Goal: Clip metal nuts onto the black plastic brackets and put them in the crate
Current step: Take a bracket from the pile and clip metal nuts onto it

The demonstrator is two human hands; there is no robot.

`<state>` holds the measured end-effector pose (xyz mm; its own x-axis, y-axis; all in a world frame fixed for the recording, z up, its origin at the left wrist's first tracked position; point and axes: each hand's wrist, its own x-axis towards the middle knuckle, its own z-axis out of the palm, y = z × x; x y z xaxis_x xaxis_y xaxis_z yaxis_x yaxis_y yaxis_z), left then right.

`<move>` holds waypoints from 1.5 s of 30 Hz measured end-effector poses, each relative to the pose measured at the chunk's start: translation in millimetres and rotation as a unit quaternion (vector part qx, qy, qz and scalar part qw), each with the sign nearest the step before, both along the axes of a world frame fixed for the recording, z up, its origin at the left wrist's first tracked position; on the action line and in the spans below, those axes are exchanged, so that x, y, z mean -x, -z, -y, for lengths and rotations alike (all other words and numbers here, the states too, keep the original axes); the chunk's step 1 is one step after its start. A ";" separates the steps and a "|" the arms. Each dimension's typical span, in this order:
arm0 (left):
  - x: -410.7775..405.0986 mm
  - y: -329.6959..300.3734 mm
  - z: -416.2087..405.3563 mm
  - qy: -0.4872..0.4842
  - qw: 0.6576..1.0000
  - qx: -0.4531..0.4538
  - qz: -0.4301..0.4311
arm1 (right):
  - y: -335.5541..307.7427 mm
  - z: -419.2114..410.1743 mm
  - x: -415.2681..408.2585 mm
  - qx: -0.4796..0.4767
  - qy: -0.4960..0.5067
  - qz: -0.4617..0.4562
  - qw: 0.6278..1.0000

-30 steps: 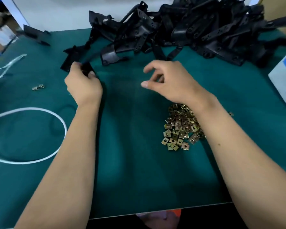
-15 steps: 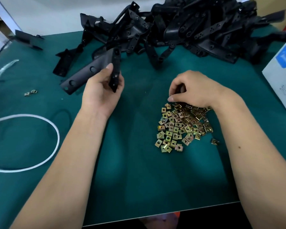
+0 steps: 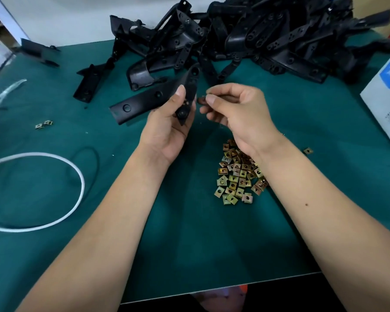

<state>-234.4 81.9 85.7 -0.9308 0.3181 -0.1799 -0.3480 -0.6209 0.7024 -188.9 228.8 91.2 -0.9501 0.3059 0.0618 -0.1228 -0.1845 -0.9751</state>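
Left hand (image 3: 167, 129) grips a black bracket (image 3: 153, 97) above the middle of the bench (image 3: 189, 244), thumb over its upper face and fingers curled beneath. The bracket's long axis runs from its free end, toward the left edge, up to a bend at the thumb; a shorter holed arm crosses there, pointing to the far edge at one end and into the palm at the other. Right hand (image 3: 236, 113) pinches a small nut (image 3: 200, 100) between thumb and forefinger, just beside the short arm; whether they touch cannot be told. A nut heap (image 3: 239, 179) lies under the right wrist, nearer the near edge. A bracket pile (image 3: 257, 37) fills the far edge. Two stray nuts (image 3: 43, 124) and a white cord (image 3: 61, 212) lie toward the left edge, a white box (image 3: 385, 104) at the right edge. The bench top is a dark green mat; a pale wall rises behind it.
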 end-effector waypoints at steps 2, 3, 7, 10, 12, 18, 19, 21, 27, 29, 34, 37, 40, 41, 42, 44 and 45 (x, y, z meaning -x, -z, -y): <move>-1.1 -0.8 -0.1 -0.001 1.000 -0.010 0.014 | 0.1 -0.3 -0.7 0.046 -0.005 0.010 0.999; -1.4 -1.3 0.6 -0.003 1.000 -0.010 0.018 | 0.3 0.3 -0.8 0.056 -0.009 0.015 0.998; -2.7 -2.6 1.0 -0.011 1.000 0.011 0.025 | 0.4 4.8 -2.5 0.084 -0.022 0.017 0.996; -3.3 -3.3 0.0 -0.011 0.999 0.024 0.019 | 0.7 6.5 -2.7 0.088 -0.017 0.013 0.996; -3.4 -3.9 0.4 -0.006 1.000 0.028 0.012 | 0.7 8.7 -2.3 0.081 -0.012 0.016 0.997; -2.4 -3.2 0.5 0.010 0.999 0.042 -0.003 | 0.9 17.5 -1.7 0.034 0.009 0.015 0.999; -2.6 -3.2 0.3 0.010 0.999 0.041 -0.006 | 1.0 18.2 -1.7 0.031 0.008 0.012 0.999; -3.1 -3.1 0.1 0.009 0.999 0.040 -0.007 | 1.3 18.9 -1.8 0.031 0.008 0.008 0.999; -1.3 -5.1 2.1 -0.010 0.999 0.042 0.014 | 1.9 17.8 -1.1 0.028 0.025 -0.011 0.999; -1.9 -4.6 0.8 -0.003 0.999 0.046 0.008 | 1.7 18.7 -1.0 0.023 0.026 -0.016 0.999; -1.8 -3.8 -0.1 0.010 0.999 0.051 -0.001 | 0.8 19.7 -1.7 0.005 0.026 -0.019 0.999; -2.3 -4.2 0.2 0.013 0.999 0.053 -0.004 | -0.6 19.8 -3.2 -0.013 0.020 -0.022 0.999; -1.9 -4.5 0.5 0.015 0.998 0.061 -0.003 | -2.8 19.9 -3.9 -0.047 0.019 -0.022 0.998; -1.6 -4.7 0.8 0.018 0.998 0.064 0.001 | -3.7 18.9 -3.9 -0.056 0.018 -0.020 0.998; -1.3 -5.0 1.3 0.021 0.998 0.066 0.004 | -4.6 17.7 -3.9 -0.059 0.018 -0.016 0.998; -0.1 -5.4 2.1 0.029 0.997 0.078 0.007 | -5.7 15.3 -4.0 -0.050 0.023 -0.004 0.999; 0.5 -5.3 2.3 0.032 0.996 0.085 0.008 | -5.9 14.1 -4.1 -0.044 0.024 0.001 0.999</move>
<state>-234.8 79.7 91.0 -0.9058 0.3411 -0.2513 -0.3957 -0.4691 0.7896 -184.7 214.7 97.2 -0.9349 0.3438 0.0883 -0.1271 -0.0920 -0.9876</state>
